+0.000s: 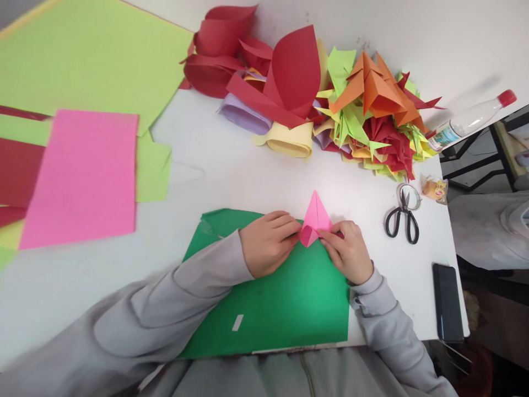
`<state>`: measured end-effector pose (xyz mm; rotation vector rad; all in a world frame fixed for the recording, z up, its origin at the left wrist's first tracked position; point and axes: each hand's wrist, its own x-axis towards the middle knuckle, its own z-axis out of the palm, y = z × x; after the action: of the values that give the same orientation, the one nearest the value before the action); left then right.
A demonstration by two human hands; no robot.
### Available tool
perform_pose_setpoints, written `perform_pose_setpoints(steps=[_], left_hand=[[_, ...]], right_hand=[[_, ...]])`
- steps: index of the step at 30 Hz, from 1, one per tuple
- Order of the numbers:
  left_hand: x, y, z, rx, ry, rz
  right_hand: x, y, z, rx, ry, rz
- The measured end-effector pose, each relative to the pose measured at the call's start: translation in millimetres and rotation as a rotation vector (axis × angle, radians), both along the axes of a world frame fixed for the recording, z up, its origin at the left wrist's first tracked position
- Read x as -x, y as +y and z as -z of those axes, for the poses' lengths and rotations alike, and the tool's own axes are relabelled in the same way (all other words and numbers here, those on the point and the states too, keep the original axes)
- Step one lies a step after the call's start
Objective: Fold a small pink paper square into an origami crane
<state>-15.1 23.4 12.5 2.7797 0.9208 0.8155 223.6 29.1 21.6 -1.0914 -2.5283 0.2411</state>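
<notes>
A small folded pink paper [316, 212] lies at the top edge of a green sheet [289, 303], its point facing away from me. My left hand [270, 242] pinches its left corner, fingers closed together. My right hand [347, 249] grips the right side between thumb and fingers. Between the hands, the lower part of the paper curls up into a rounded flap. Some of the left fingertips are hidden behind the hand.
Pink sheet [91, 176] and lime paper [95, 66] lie at left. Red paper loops [293, 71] and folded paper pieces [372, 110] are piled at the back. Scissors [403, 218], a tape roll [414, 196], a phone [448, 303] and a bottle [475, 118] lie at right.
</notes>
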Motion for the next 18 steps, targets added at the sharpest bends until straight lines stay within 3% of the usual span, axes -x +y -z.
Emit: perform_pose_setpoints(steps=[6, 12, 18], left_hand=[[1.4, 0.9, 6.8, -0.012, -0.045, 0.049], [-8.1, -4.2, 6.6, -0.064, 0.083, -0.029], [-14.5, -8.6, 8.6, -0.078, 0.072, -0.093]], right_hand=[[1.2, 0.9, -1.8, -0.012, 0.031, -0.004], [0.6, 2.3, -1.6, 0.017, 0.021, -0.014], [1.3, 3.1, -2.3, 0.071, 0.058, -0.018]])
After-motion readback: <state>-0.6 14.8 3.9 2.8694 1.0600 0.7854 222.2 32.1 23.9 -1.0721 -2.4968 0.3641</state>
